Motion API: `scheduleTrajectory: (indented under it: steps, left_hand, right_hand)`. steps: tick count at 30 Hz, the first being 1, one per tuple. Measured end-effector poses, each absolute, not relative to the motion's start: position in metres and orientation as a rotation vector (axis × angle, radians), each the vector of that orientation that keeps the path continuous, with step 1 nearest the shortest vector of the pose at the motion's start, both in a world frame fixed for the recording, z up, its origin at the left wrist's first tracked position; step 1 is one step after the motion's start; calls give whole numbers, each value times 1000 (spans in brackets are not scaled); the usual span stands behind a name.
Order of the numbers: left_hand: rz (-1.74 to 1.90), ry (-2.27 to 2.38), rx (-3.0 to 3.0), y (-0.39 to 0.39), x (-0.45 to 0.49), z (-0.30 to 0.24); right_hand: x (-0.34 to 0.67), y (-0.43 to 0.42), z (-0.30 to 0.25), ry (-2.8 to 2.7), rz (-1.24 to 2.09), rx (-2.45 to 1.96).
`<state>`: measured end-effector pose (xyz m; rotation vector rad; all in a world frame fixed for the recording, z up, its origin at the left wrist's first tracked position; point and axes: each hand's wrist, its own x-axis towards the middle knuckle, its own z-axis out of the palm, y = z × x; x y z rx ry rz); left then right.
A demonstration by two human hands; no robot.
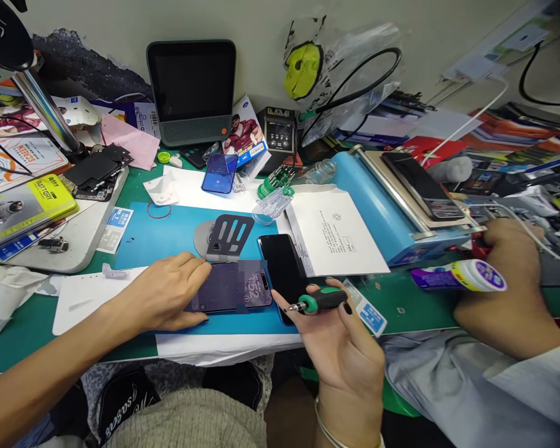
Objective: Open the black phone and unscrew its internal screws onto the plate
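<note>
Left hand (165, 292) over left end of lit phone (228, 287), lower centre of frame; cannot tell how far grip closes. Right hand (343, 348): grip loosely closed around green-black screwdriver (325, 300), near dark phone (284, 264).

Phone repair workshop — a cramped one, judging by the bench (417, 318).
Near the front edge, a lit phone (228, 287) and a dark phone (284, 264) lie on the blue mat (142, 239), a screwdriver (325, 300) held above in the right hand (340, 351). Loose phone parts (96, 173) and a box (30, 208) printed BATTERY crowd the left end; drivers (277, 182) stand in a green holder towards the back edge. Right of them sits a blue machine (364, 202) with metal rods — and another person's arm (506, 305) lies across the front edge near the right end.
</note>
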<state>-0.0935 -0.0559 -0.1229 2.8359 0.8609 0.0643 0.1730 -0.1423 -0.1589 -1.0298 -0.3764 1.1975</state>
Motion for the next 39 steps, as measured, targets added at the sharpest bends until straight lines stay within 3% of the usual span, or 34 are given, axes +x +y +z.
scheduleTrajectory:
  steps: [16, 28, 39]
  left_hand:
    - [133, 876, 2673, -61, -89, -122]
    - [30, 1065, 2324, -43, -88, -101]
    - [88, 1083, 2186, -30, -88, -99]
  right_hand:
    - [176, -152, -157, -434, 1127, -1078]
    - [163, -170, -115, -1210, 341, -1154]
    - [169, -145, -120, -1648, 207, -1172]
